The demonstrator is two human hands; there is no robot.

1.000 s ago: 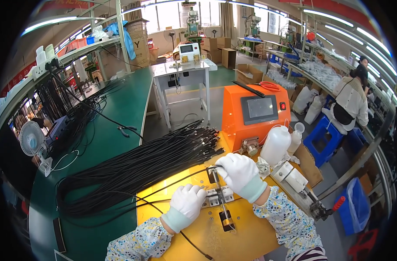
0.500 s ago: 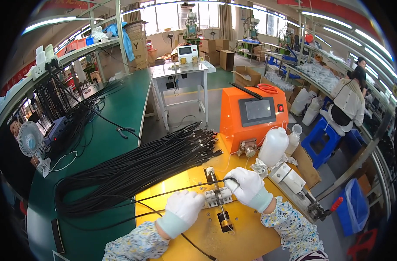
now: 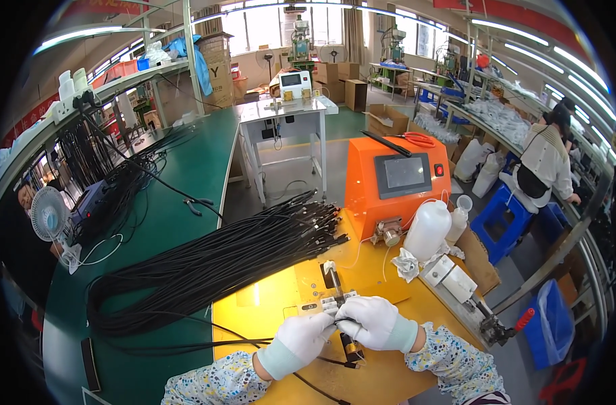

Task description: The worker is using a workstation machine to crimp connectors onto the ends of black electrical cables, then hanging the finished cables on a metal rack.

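Both my hands wear white gloves and meet over the yellow machine plate (image 3: 254,304). My left hand (image 3: 304,341) is closed on a thin black cable (image 3: 257,342), which runs off to the left. Close beside it, my right hand (image 3: 372,322) pinches the cable near its end; my fingers hide most of that end. Just beyond and partly under my hands is a small metal fixture (image 3: 336,297) with a dark bar across it. A thick bundle of black cables (image 3: 213,260) with metal-tipped ends lies to the left, across the green table and onto the plate.
An orange control box (image 3: 362,177) with a screen stands behind the plate, red-handled pliers (image 3: 416,138) on top. Right of it are a white bottle (image 3: 428,229) and a toggle clamp (image 3: 493,327) with a red handle. A small fan (image 3: 49,212) stands left on the green table (image 3: 179,169).
My right hand has come down and nearer, bringing the cable off the fixture. My left hand has shifted right, so both now meet on the cable.
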